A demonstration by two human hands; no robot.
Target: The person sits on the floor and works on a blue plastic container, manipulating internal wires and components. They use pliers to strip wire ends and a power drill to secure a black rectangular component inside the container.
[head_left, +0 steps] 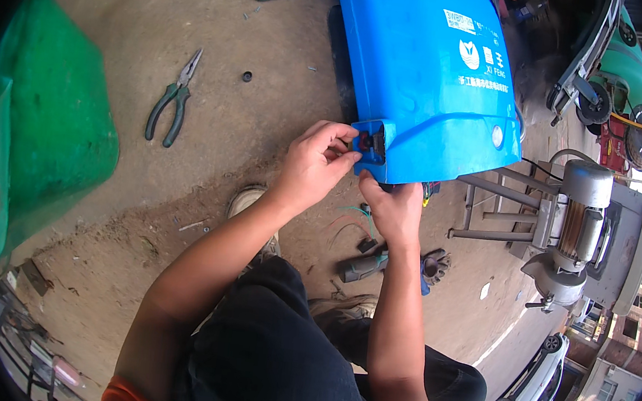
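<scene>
A blue plastic tank-like housing (pixel 429 63) lies on its side in front of me. In its near left corner is a square recess (pixel 374 145) with a dark part, partly red, inside. My left hand (pixel 315 162) is at this recess, thumb and fingertips pinched at its left edge; what they hold is too small to make out. My right hand (pixel 394 210) reaches up under the housing's lower edge, its fingers curled and mostly hidden there. Coloured wires (pixel 431 192) show beside it.
Pliers (pixel 171 99) and a small black cap (pixel 247 76) lie on the ground at left, near a green bin (pixel 58 95). Below my right hand are a power tool (pixel 361 267) and a dark glove (pixel 434 266). A machine on a metal stand (pixel 572 227) stands right.
</scene>
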